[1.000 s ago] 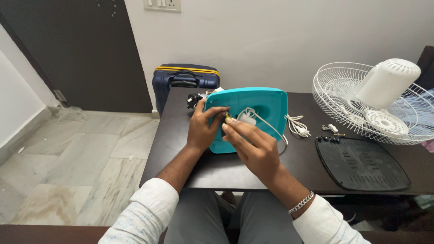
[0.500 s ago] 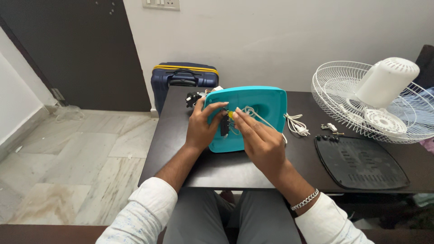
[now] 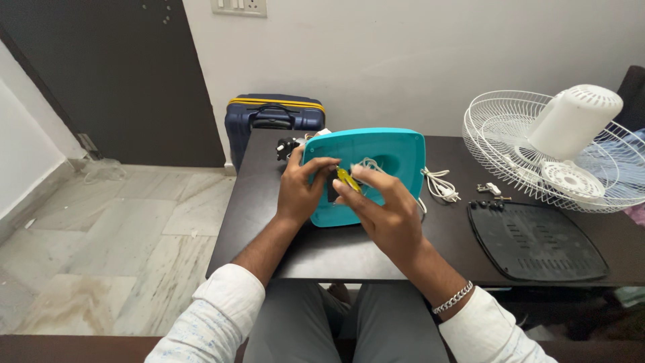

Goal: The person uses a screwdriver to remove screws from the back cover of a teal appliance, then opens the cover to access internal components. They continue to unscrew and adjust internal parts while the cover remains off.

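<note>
Dark table (image 3: 336, 255) against white wall (image 3: 416, 60)

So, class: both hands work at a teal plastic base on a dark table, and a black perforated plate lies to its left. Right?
Not quite. In the head view the black perforated plate lies to the right of the teal plastic base. Both hands, left and right, are at it on the dark table.

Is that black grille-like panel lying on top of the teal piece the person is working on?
No, the black panel lies flat on the table, apart from the teal housing, near the white fan guard.
</note>
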